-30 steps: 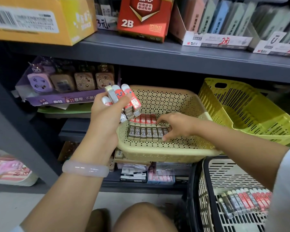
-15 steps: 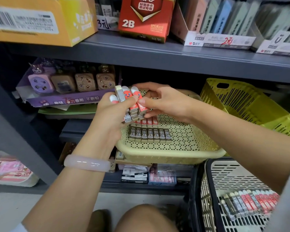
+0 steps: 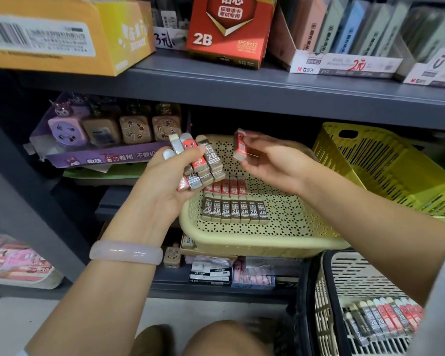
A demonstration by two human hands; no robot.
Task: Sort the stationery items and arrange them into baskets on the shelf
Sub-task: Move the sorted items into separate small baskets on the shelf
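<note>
Since the last frame my right hand (image 3: 272, 163) has pulled away from the bundle and now pinches a single red lead case (image 3: 240, 145) between thumb and fingertips, lifted above the far side of the beige basket (image 3: 267, 242). My left hand (image 3: 170, 181) grips the remaining bundle of lead cases (image 3: 201, 163), fingers and thumb curled round a fan of red and brown ones, just beside the pinched case and over the basket's near left corner.

Below my fingers, on the basket floor, lies a row of brown 2B cases (image 3: 235, 210) with a row of red cases (image 3: 225, 187) touching behind it. I judge the pinched case belongs in the red row.

These cases look light, stiff and smooth plastic, so likely a little slippery. I would hold each by its long flat sides near the middle, and lay it down rather than drop it, since a knock could shift the neat rows.

The basket sits on a dark grey shelf (image 3: 242, 86), beside a tilted yellow-green basket (image 3: 385, 170) to the right of my fingers. Nearer me, lower right, a cream basket (image 3: 326, 317) holds more unsorted cases. Stationery boxes crowd the shelf above.
</note>
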